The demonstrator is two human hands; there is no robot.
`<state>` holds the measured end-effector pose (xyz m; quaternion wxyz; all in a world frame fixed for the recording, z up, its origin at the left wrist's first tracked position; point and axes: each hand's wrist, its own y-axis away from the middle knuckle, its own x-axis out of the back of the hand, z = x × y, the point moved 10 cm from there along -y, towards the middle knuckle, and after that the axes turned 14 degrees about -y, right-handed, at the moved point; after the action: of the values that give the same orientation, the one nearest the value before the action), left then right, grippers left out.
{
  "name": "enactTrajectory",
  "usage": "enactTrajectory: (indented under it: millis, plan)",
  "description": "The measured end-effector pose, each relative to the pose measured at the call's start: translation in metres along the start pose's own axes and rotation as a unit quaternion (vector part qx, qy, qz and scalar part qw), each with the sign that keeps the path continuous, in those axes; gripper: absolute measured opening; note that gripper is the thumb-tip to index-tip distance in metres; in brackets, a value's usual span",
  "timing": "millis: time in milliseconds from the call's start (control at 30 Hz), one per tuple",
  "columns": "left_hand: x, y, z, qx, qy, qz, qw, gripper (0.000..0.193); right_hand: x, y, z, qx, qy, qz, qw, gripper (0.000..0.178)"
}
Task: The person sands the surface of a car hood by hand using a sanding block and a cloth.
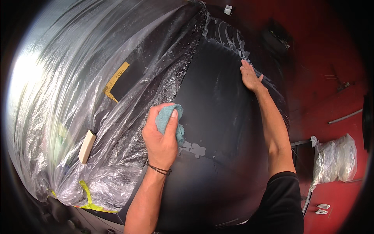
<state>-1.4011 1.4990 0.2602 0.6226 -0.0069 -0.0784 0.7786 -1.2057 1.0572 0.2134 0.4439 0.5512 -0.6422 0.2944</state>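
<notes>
A dark, smooth car body panel (218, 89) fills the middle, with whitish wet streaks (230, 37) at its far end. My left hand (161, 134) grips a crumpled teal cloth (170, 121) at the panel's left border, beside the clear plastic sheeting. Just right of that cloth lies a grey wet patch (193, 149). Farther off, my right hand (251, 76) rests flat on the panel near the streaks, fingers stretched out and holding nothing.
Clear plastic sheeting (128, 101) covers everything to the left. On it lie a cream sanding block (87, 146) and a bent yellow-brown paper strip (116, 82); yellow tape (86, 195) holds its near edge. A bag of plastic (335, 160) hangs at right above the red floor (323, 97).
</notes>
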Motion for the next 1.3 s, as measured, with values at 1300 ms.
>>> enactTrajectory:
  millis: [1300]
  plan:
    - [0.031,0.002,-0.005,-0.023,-0.032,0.058,0.998,0.019,-0.106,0.334,-0.148,0.256,0.010,-0.152,0.954,0.063]
